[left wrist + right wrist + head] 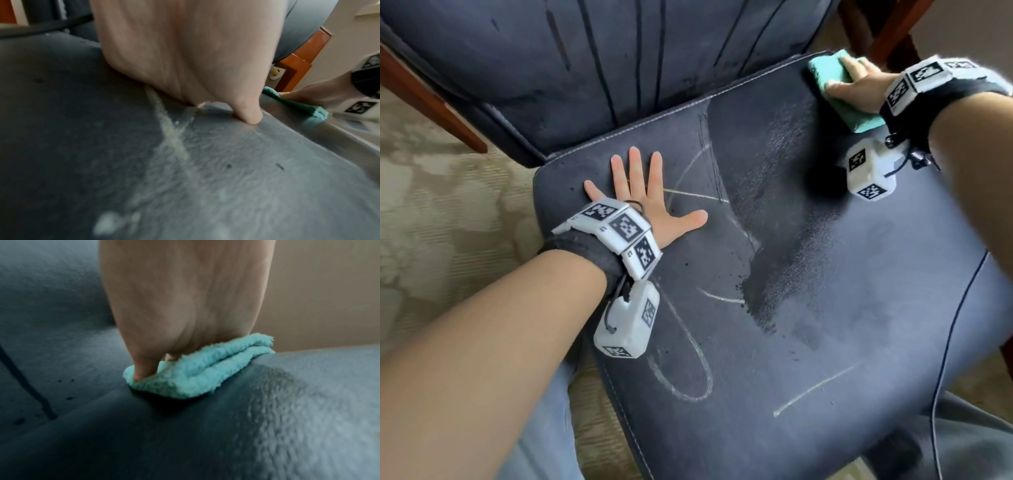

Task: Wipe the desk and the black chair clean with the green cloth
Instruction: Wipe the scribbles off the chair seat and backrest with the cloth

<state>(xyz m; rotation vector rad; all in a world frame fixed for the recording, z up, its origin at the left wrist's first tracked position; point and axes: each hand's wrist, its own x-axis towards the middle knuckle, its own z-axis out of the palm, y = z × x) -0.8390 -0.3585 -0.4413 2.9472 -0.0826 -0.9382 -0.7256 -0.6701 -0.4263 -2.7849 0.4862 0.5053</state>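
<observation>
The black chair's seat [808, 342] fills the head view, marked with pale chalk-like lines [688, 370] and a darker wiped band [784, 240]. My left hand [643, 198] lies flat on the seat's left part, fingers spread and straight; the left wrist view shows its thumb [251, 116] pressing the seat beside a pale streak [170, 134]. At the seat's far right corner my right hand [856, 82] presses flat on the folded green cloth [825, 68]. In the right wrist view the cloth [197, 371] sits under the palm with the thumb [141, 369] sunk into its edge. The desk is out of view.
The chair's backrest [585, 61] rises behind the seat. Brown wooden furniture legs [431, 102] stand at left and top right [887, 31]. Patterned beige carpet [448, 222] lies around the chair. A thin black cable [955, 325] runs over the seat's right side.
</observation>
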